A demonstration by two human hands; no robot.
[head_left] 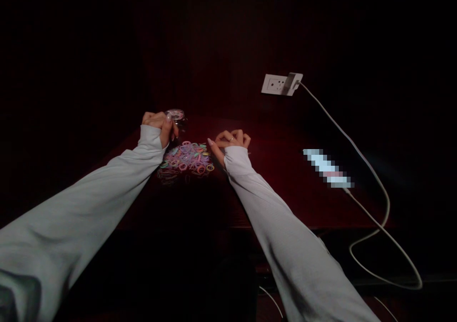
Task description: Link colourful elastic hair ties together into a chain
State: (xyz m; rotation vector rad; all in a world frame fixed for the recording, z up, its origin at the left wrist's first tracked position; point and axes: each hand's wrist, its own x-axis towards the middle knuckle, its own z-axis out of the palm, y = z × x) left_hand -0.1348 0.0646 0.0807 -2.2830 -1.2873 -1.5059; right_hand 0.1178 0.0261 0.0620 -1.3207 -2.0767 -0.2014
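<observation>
A pile of small pastel elastic bands (187, 158) lies on a dark red table (278, 169) between my two hands. My left hand (159, 125) is closed around a small clear jar (176, 117) with a pinkish top, held just behind the pile. My right hand (231, 141) rests to the right of the pile, fingers curled and pinched together; what they hold, if anything, is too small to make out. Both arms wear pale long sleeves.
A phone with a lit screen (327, 168) lies on the table to the right. A white cable (371, 179) runs from it to a charger (292, 84) plugged into a wall socket (274, 84). The room is very dark.
</observation>
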